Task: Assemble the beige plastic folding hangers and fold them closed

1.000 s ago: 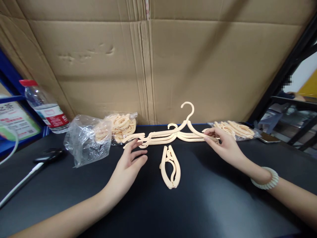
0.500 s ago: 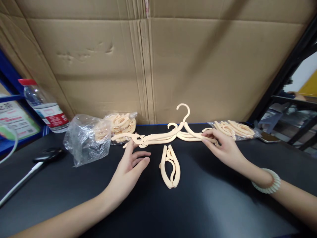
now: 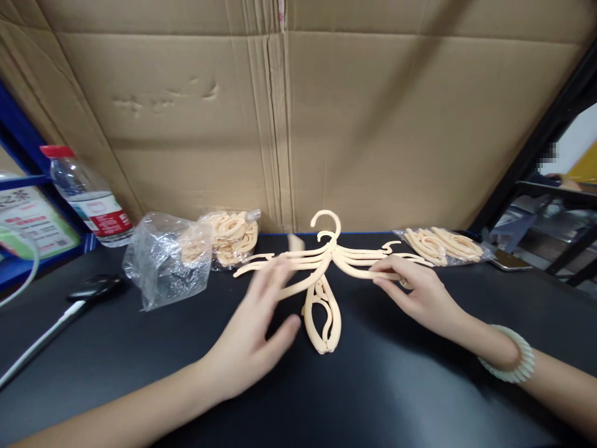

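A cream plastic folding hanger [image 3: 326, 249] is held just above the black table [image 3: 382, 386], hook up, with both arms angled downward. My right hand [image 3: 415, 295] pinches its right arm between thumb and fingers. My left hand [image 3: 261, 323] is smeared by motion. Its fingers stretch up against the hanger's left arm and the thumb is spread apart, so I cannot tell whether it has a grip. A folded hanger [image 3: 321, 317] lies flat on the table between my hands. Several open hangers [image 3: 368, 254] lie stacked just behind.
Two clear bags of folded hangers [image 3: 231, 233] [image 3: 441, 244] and an emptier crumpled bag [image 3: 163, 258] lie along a cardboard wall [image 3: 298, 124]. A water bottle [image 3: 88, 199] stands at the far left, with a black-and-white tool [image 3: 69, 305] on the table near it.
The held hanger moved left and toward me, and its arms swung down from spread to angled. My left hand rose quickly onto the left arm. My right hand drew closer.
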{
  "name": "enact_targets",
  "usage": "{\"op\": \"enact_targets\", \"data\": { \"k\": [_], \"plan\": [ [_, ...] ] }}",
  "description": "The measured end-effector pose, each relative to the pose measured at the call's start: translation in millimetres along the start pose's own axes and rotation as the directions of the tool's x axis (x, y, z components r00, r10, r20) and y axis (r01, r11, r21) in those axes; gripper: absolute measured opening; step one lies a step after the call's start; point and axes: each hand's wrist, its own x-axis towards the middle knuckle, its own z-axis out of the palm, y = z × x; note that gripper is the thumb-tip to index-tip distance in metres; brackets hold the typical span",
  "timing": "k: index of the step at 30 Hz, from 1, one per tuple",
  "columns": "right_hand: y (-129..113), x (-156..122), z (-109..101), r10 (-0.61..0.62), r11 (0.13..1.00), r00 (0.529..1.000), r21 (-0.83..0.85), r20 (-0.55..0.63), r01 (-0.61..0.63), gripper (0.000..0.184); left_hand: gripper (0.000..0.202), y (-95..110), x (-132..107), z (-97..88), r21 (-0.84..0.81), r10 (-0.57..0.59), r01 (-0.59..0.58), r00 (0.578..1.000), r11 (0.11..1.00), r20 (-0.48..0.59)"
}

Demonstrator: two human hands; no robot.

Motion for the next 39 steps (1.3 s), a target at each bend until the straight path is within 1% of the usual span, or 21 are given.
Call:
{"op": "enact_targets", "data": {
  "k": [1,2,3,4,6,8,9,11,13,16,18,22,24,28,33,36,39],
  "plan": [
    [-2.7,-0.7,0.9,-0.009,1.0,1.0,0.006,0.021,0.009,0.006,0.067,0.4,-1.0,-0.5,0.072,0.061,-0.068,0.992,0.995,0.107],
    [-4.9,-1.4,1.4,-0.013,1.0,0.999,0.008,0.034,0.013,0.006,0.067,1.1,-1.5,-1.0,0.116,0.094,-0.116,0.98,0.987,0.174],
    [-6.3,-1.7,1.4,-0.014,1.0,0.999,0.009,0.037,0.014,0.007,0.067,2.0,-1.5,-1.4,0.139,0.103,-0.129,0.977,0.982,0.186],
    [-7.0,-1.8,1.1,-0.012,1.0,0.999,0.006,0.034,0.012,0.007,0.067,2.9,-1.0,-1.8,0.151,0.09,-0.112,0.985,0.982,0.146],
    [-5.9,-1.2,-0.7,-0.001,1.0,1.0,-0.005,0.011,0.001,0.007,0.065,3.8,1.2,-2.2,0.134,0.037,-0.041,0.999,0.99,0.03],
    [-2.5,-0.1,-2.5,0.018,1.0,1.0,-0.018,-0.012,-0.019,0.007,0.059,2.9,4.2,-2.1,0.032,-0.065,0.066,0.998,0.997,-0.026],
    [-0.4,0.4,-3.0,0.029,0.999,0.999,-0.025,-0.019,-0.03,0.007,0.057,1.9,5.8,-2.1,-0.042,-0.138,0.137,0.99,0.99,-0.024],
    [3.8,0.6,-2.9,0.036,0.999,0.999,-0.035,-0.023,-0.037,0.008,0.055,-0.6,8.9,-2.3,-0.185,-0.272,0.269,0.962,0.945,0.013],
    [7.1,0.1,-1.4,0.016,0.999,1.0,-0.05,-0.005,-0.016,0.011,0.052,-2.7,11.6,-3.0,-0.28,-0.343,0.34,0.938,0.898,0.038],
    [9.7,-0.2,0.2,-0.043,0.995,0.999,-0.084,0.018,0.045,0.018,0.046,-4.2,14.4,-4.6,-0.331,-0.359,0.351,0.932,0.876,0.037],
    [10.6,0.5,-1.3,-0.061,0.99,0.998,-0.126,0.004,0.061,0.019,0.043,-4.5,15.2,-5.1,-0.341,-0.367,0.354,0.93,0.871,0.028],
    [13.3,1.6,-9.9,-0.054,0.954,0.997,-0.297,-0.06,0.033,0.012,0.037,-5.1,15.2,-4.5,-0.392,-0.396,0.367,0.918,0.844,0.008],
    [14.2,1.1,-13.7,-0.042,0.931,0.998,-0.364,-0.052,0.02,0.011,0.038,-5.6,15.0,-4.0,-0.409,-0.401,0.371,0.916,0.834,0.014],
    [12.2,-1.4,-15.5,0.006,0.889,1.0,-0.458,-0.006,-0.008,0.017,0.039,-5.8,15.4,-3.5,-0.431,-0.414,0.379,0.91,0.819,0.015],
    [11.6,-2.6,-13.8,-0.027,0.806,1.0,-0.591,-0.009,0.017,0.02,0.039,-4.4,15.9,-3.6,-0.452,-0.425,0.389,0.905,0.803,0.024],
    [13.5,-2.0,-13.5,-0.052,0.788,0.998,-0.616,-0.036,0.019,0.021,0.037,-3.7,15.8,-4.2,-0.451,-0.424,0.389,0.905,0.804,0.025],
    [13.7,-0.9,-12.5,-0.05,0.833,0.997,-0.553,-0.051,0.014,0.019,0.035,-3.3,15.9,-4.8,-0.453,-0.424,0.387,0.905,0.803,0.021]
  ]
}}
